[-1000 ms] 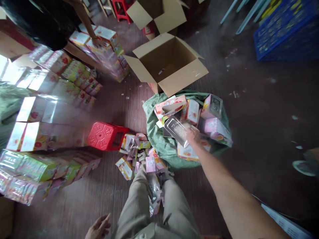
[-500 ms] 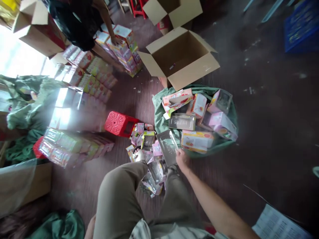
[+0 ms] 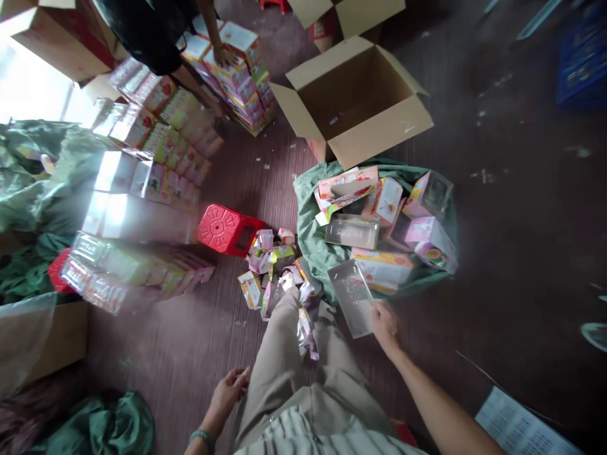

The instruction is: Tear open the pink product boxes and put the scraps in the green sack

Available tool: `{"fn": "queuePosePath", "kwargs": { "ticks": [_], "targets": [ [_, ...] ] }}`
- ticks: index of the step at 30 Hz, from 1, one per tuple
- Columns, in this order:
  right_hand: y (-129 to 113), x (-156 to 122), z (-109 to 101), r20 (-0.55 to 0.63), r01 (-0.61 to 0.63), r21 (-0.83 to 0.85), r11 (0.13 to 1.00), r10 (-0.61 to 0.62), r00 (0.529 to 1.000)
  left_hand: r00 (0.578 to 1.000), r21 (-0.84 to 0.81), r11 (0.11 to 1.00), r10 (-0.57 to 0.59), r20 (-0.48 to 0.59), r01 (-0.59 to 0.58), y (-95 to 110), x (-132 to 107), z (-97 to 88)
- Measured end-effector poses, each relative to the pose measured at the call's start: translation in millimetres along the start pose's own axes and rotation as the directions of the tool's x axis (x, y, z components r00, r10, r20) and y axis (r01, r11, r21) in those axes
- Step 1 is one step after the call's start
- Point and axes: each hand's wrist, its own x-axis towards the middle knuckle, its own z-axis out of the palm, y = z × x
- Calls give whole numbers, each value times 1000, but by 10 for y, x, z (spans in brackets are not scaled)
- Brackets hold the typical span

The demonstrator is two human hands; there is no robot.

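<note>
My right hand (image 3: 385,323) grips one edge of a clear plastic box (image 3: 349,297), held out in front of my right leg beside the green sack. My left hand (image 3: 231,388) hangs by my left thigh, fingers loosely apart, holding nothing. My foot (image 3: 286,280) stands among flattened and torn printed cartons (image 3: 250,289) on the floor. Right of that pile, the spread green sack (image 3: 310,221) bears several printed boxes (image 3: 383,268) and another clear plastic box (image 3: 351,232).
An open cardboard carton (image 3: 374,136) stands beyond the sack. A red stool (image 3: 220,226) lies tipped at the left of the pile. Stacks of packed boxes (image 3: 142,189) line the left. A co-worker's hand (image 3: 224,55) rests on another stack (image 3: 241,79). Printed paper (image 3: 519,423) lies lower right.
My right hand has moved right with the clear plastic box. My left hand has come into fuller view beside my thigh. My left leg has straightened, the foot pressing into the pile.
</note>
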Motion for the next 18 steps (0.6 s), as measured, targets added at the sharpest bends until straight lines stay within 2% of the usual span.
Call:
{"fn": "queuePosePath", "kwargs": {
  "ticks": [4, 8, 11, 13, 16, 18],
  "targets": [
    [-328, 65, 251, 82, 90, -44, 995, -86, 993, 1000, -134, 991, 28, -8, -29, -33, 396, -57],
    [-816, 202, 574, 213, 181, -88, 980, -159, 964, 999, -188, 981, 36, -24, -39, 38, 540, -200],
    [-1113, 281, 785, 332, 219, -134, 966, -164, 929, 998, -246, 969, 15, -54, -28, 26, 436, -261],
    [-1203, 288, 867, 409, 226, -180, 957, -136, 902, 997, -270, 963, -33, -74, 12, -40, 288, -255],
    [-1140, 221, 844, 483, 239, -255, 937, -90, 871, 993, -293, 955, -82, -85, 54, -173, 14, -209],
    [-984, 149, 720, 516, 250, -297, 922, -65, 854, 994, -272, 962, -59, -94, 32, -240, -160, -197]
  ]
}}
